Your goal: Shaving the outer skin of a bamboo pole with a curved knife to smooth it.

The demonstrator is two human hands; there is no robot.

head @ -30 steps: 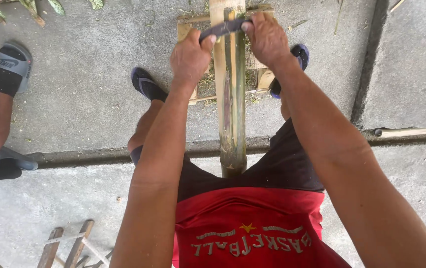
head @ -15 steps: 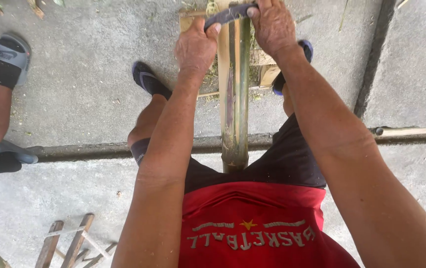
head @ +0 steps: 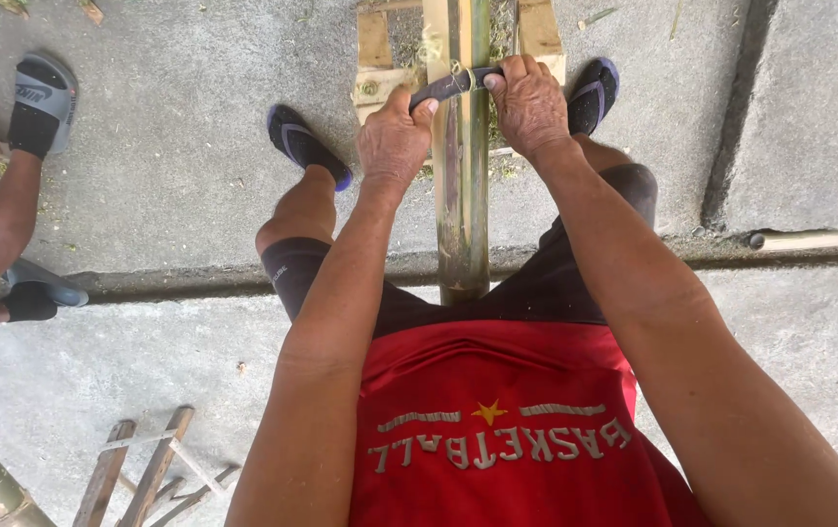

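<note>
Between the person's knees, a long green-brown bamboo pole (head: 462, 185) runs straight away from the body toward the top of the view, its near end tucked against the black shorts (head: 536, 293). Across the pole lies a dark curved metal blade (head: 454, 84), set crosswise on the bamboo's upper surface. The left hand (head: 395, 141) grips the blade's left end, fingers curled tight and pressed together around it with the thumb on top. The right hand (head: 528, 102) closes over the blade's right end in the same way, knuckles up and fingers wrapped shut around the metal. Both forearms stretch forward on either side of the pole.

Under the far part of the pole sits a small frame of pale wooden slats (head: 376, 59) on the grey concrete floor (head: 175, 176). The person's feet, in dark slip-on sandals, rest on either side of it: the left sandal (head: 304, 144) well to the left of the pole, the right sandal (head: 592, 93) just beside the right hand. A red sleeveless jersey (head: 497, 429) fills the lower middle of the view.

At the left edge, another person's leg ends in a grey slide sandal (head: 40, 100). Another bamboo length (head: 814, 239) lies along a step in the concrete at the right, and a few wooden sticks (head: 151, 468) lie at the lower left.
</note>
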